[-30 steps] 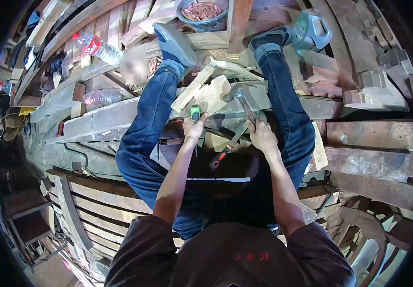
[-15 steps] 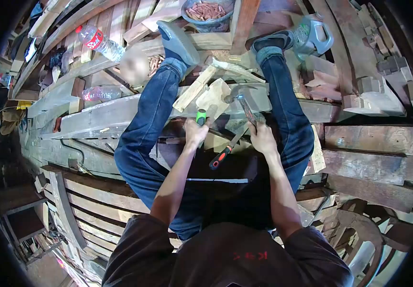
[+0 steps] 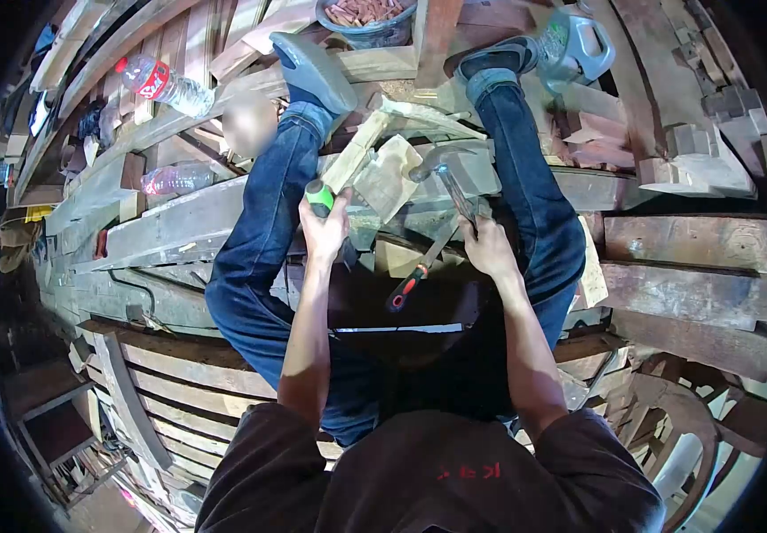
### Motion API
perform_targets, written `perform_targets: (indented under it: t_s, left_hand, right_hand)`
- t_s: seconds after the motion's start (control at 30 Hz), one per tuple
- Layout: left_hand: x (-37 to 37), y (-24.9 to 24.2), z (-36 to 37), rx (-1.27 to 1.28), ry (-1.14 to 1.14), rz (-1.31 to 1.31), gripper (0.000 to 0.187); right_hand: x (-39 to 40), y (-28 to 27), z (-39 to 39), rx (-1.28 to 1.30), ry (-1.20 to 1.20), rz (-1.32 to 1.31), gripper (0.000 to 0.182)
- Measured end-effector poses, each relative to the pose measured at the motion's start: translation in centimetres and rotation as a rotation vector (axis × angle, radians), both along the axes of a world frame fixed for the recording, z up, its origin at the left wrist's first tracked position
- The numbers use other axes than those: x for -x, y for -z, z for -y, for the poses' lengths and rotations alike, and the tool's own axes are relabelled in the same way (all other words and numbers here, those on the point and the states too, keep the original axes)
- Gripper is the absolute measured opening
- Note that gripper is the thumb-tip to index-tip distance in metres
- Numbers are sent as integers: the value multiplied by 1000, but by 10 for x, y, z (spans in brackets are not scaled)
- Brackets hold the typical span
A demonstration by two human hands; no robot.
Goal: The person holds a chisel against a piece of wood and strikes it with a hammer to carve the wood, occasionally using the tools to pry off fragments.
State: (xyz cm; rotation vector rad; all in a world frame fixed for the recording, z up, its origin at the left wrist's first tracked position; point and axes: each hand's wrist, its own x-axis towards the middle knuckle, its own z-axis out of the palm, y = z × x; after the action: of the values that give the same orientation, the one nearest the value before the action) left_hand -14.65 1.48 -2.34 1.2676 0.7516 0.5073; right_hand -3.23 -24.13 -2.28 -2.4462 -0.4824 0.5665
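My left hand (image 3: 323,233) is closed around the upright handle of a green-and-black-handled chisel (image 3: 318,195); its blade is hidden below the hand. In my right hand (image 3: 490,247) is a claw hammer (image 3: 456,191), its head (image 3: 441,163) over the timber beam in front of me. A pale wood piece (image 3: 389,180) lies tilted on that beam, between the two hands. Just left of it a long light strip of wood (image 3: 358,149) leans. Nearer my lap rests a second tool with a red-and-black handle (image 3: 408,287), its metal blade pointing toward my right hand.
My legs (image 3: 259,222) straddle the beam (image 3: 183,222). Ahead are a bucket of small wood pieces (image 3: 367,31), a red-labelled bottle (image 3: 166,86) and a blue-grey jug (image 3: 579,49). Another bottle (image 3: 177,179) lies on its side to the left. Stacked planks (image 3: 685,275) stand at right.
My left hand has moved left with the chisel, away from the pale wood piece. That piece has turned and sits more in view. The hammer has shifted only slightly.
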Motion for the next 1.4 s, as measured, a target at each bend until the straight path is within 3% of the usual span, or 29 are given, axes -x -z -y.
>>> perform_targets:
  t_s: [0.13, 0.2, 0.37, 0.5, 0.63, 0.67, 0.73, 0.87, 0.9, 0.93, 1.0, 1.07, 1.1, 1.2, 1.27, 1.33, 1.4]
  left_hand:
    - [-2, 33, -6, -398, 115, -94, 16]
    - [-3, 38, -2, -455, 152, -214, 15]
    - [-2, 41, 17, -508, 204, -636, 52]
    - [-10, 59, 29, -526, 177, -755, 42]
    - [-9, 72, 37, -492, 237, -363, 30]
    - [-7, 86, 37, -533, 295, -354, 29]
    - [-8, 67, 43, -611, 412, -337, 27]
    - [-9, 32, 42, -275, 488, -349, 22]
    - [-8, 45, 33, -332, 473, -278, 18]
    - [-12, 35, 30, -194, 401, -235, 16]
    - [-24, 36, 12, -697, 267, 155, 15]
    - [-27, -15, 10, -114, 189, 98, 17]
    - [-34, -27, 12, -84, 147, 224, 21]
    - [-51, -41, 0, -423, 180, -71, 18]
    - [-59, -50, 0, -637, 326, -320, 35]
    - [-62, -36, 6, -767, 425, -452, 38]
    - [-54, -10, 10, -935, 526, -263, 41]
  right_hand:
    - [4, -11, 0, -17, 4, 4, 39]
    - [7, -21, -2, -46, 7, -23, 39]
    - [8, -27, 6, -88, 26, -81, 37]
    - [6, -25, 10, -128, 44, -35, 35]
    - [1, -24, 17, -123, 83, -64, 39]
    - [0, -24, 19, -119, 92, -75, 42]
    - [0, -31, 18, -113, 131, -73, 42]
    - [-6, -35, 24, -143, 190, -136, 42]
    - [-8, -32, 25, -138, 221, -177, 42]
    - [-9, -30, 27, -134, 254, -219, 43]
    - [-8, -30, 30, -167, 251, -189, 43]
    - [-12, -31, 28, -184, 262, -191, 43]
    - [-12, -32, 29, -177, 276, -213, 44]
    - [-13, -32, 30, -159, 283, -234, 43]
    - [-11, -32, 30, -160, 272, -229, 42]
    - [-11, -31, 30, -172, 262, -217, 41]
    - [-11, -33, 30, -182, 248, -205, 40]
